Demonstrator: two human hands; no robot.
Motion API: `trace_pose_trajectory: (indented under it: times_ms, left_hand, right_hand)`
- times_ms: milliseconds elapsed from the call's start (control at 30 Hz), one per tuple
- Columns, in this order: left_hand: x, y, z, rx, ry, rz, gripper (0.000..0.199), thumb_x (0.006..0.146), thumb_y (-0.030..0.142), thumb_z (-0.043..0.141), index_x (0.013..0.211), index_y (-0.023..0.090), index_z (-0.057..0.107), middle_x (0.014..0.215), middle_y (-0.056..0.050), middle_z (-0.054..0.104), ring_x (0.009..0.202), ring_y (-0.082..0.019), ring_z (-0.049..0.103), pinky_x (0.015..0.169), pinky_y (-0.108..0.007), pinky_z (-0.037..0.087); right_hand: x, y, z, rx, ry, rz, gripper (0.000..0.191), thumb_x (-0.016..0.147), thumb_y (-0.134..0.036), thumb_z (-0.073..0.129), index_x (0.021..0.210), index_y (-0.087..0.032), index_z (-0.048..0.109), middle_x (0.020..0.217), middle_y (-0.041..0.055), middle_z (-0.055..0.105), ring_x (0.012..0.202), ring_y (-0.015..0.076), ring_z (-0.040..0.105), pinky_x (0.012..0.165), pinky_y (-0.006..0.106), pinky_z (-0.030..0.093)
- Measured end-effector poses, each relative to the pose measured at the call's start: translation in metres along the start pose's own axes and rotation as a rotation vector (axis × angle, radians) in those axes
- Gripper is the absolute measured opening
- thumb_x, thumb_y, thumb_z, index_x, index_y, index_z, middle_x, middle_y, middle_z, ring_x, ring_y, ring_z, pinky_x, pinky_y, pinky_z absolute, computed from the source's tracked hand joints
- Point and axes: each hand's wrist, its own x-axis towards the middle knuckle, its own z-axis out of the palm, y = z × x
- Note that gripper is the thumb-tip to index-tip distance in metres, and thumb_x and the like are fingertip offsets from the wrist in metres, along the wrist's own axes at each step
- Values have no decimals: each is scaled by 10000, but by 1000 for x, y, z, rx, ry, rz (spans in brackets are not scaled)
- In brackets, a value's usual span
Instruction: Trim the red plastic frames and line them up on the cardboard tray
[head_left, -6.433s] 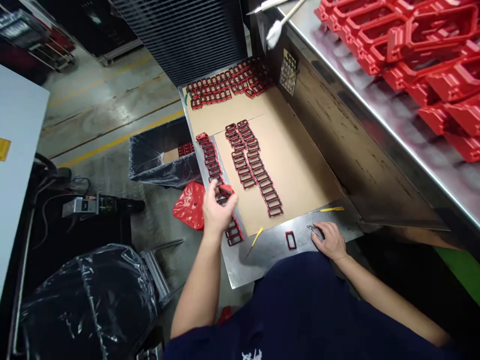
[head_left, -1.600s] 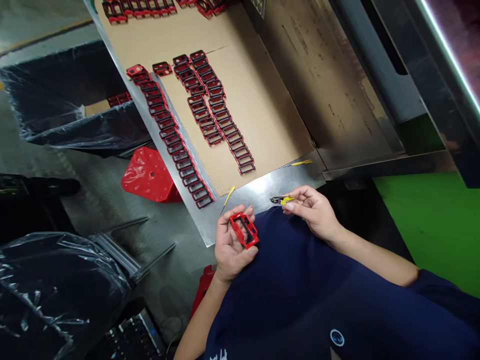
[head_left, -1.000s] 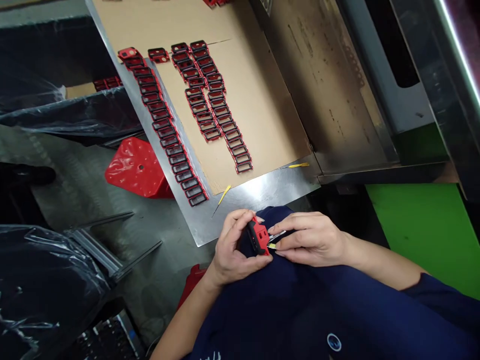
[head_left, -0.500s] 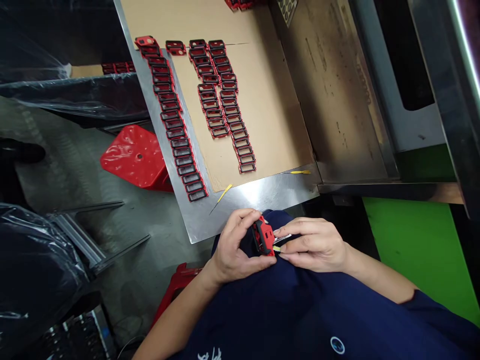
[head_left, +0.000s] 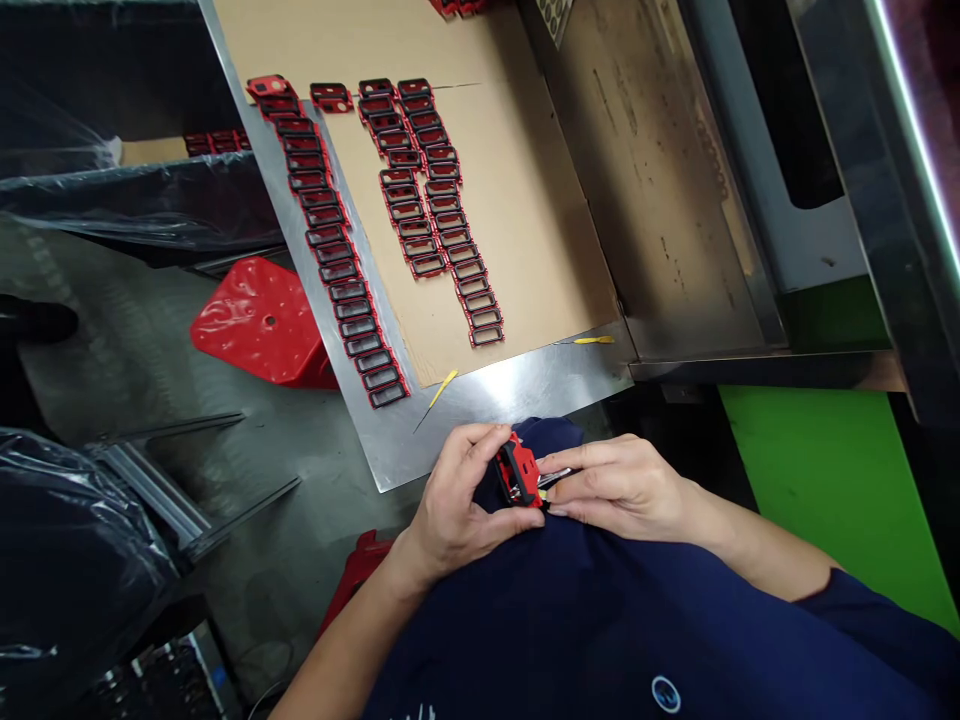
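My left hand (head_left: 461,500) grips a red and black plastic part (head_left: 519,470) by its ends, held over my lap near the table's front edge. My right hand (head_left: 626,487) pinches a thin metal tool (head_left: 556,476) against the part's right side. A small yellow piece (head_left: 543,495) shows by the right fingertips; whether it belongs to the tool cannot be made out. Similar red and black frames lie in long rows on the cardboard (head_left: 525,220) and along the metal table's left edge (head_left: 371,455).
A yellow-handled pick (head_left: 442,390) lies on the metal front edge, and another yellow-handled tool (head_left: 594,340) lies farther right. A red stool (head_left: 262,320) stands left of the table. A metal wall (head_left: 660,220) bounds the right side.
The metal tool and yellow piece sit closer to the red part, with the right hand slightly farther left. The whole view has shifted a little.
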Motion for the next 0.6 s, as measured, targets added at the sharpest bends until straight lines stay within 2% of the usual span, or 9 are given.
trace_pose_trajectory:
  times_ms: [200,400,500,600]
  left_hand:
    - [-2,1,0,34,-17,-21,802,809,533,745,1475,234,411,1195,-144,574,1049,-259,648,869,-430,610]
    - [-5,0,2,2,34,-38,830,770,514,789,1469,241,433,1230,-155,572,1075,-278,656,915,-460,604]
    - [-8,-2,6,-64,77,-79,839,736,466,839,1456,254,462,1203,-134,580,1101,-288,656,956,-474,587]
    - [-12,-4,11,-224,137,-120,839,712,378,879,1445,274,484,1233,-112,566,1154,-277,648,1018,-448,558]
  right_hand:
    - [3,-2,0,-59,6,-26,78,942,-146,646,982,-114,705,1072,110,743,877,128,743,746,170,611]
    - [4,0,3,-54,30,-66,74,932,-106,637,993,-110,679,1014,102,752,938,161,741,777,206,614]
    - [5,0,6,-16,62,-49,90,914,-74,642,991,-109,673,970,100,757,930,165,744,803,216,618]
    - [4,-1,9,13,152,5,85,899,-72,657,969,-114,681,918,94,761,907,169,751,813,221,624]
